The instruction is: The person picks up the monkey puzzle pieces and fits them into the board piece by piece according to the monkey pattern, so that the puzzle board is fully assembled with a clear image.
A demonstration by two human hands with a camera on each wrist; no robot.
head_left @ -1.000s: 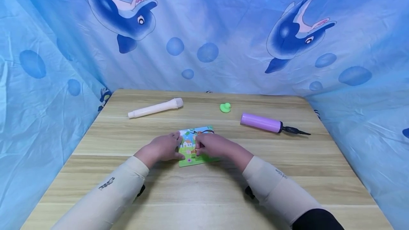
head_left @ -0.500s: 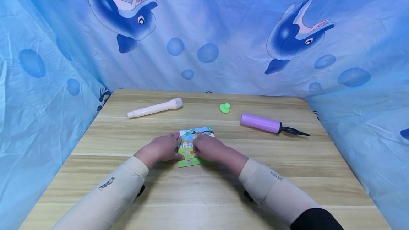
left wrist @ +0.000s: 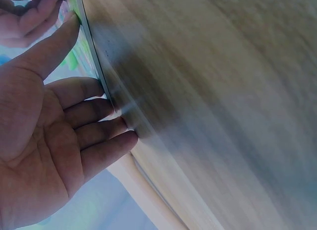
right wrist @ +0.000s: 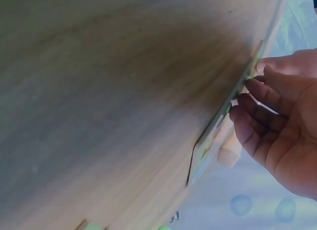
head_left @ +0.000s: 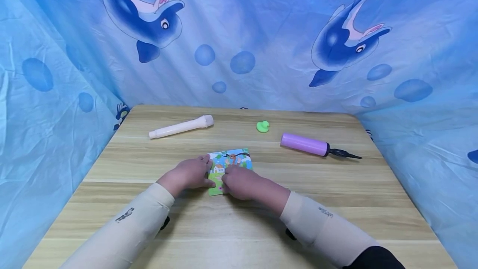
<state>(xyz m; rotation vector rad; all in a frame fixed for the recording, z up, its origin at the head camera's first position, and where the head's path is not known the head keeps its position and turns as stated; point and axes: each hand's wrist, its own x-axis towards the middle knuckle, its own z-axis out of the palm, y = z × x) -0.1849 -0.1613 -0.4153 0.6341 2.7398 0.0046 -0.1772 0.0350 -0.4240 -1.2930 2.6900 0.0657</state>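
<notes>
A flat, square picture board point(head_left: 239, 153) with a colourful cartoon scene lies on the table, slightly turned. My left hand point(head_left: 192, 172) rests along its left side, with the thumb on the lower corner. In the left wrist view that hand's fingers point(left wrist: 106, 150) are nearly straight, their tips at the board's edge. Over the lower middle of the board is my right hand point(head_left: 242, 182), fingers curled and touching the picture. The right wrist view shows thumb and index finger point(right wrist: 257, 88) close together at the board's surface point(right wrist: 200, 153). Whether anything small is between them is hidden.
A white toy microphone point(head_left: 181, 128) lies behind on the left. Farther right are a small green duck point(head_left: 263, 126) and a purple hand pump point(head_left: 304, 144) with a black nozzle. The wooden table point(head_left: 119, 169) is backed by a blue dolphin curtain point(head_left: 280, 53).
My right hand has shifted left and nearer me across the board, uncovering more of its upper right part. The left hand and the board have stayed in place.
</notes>
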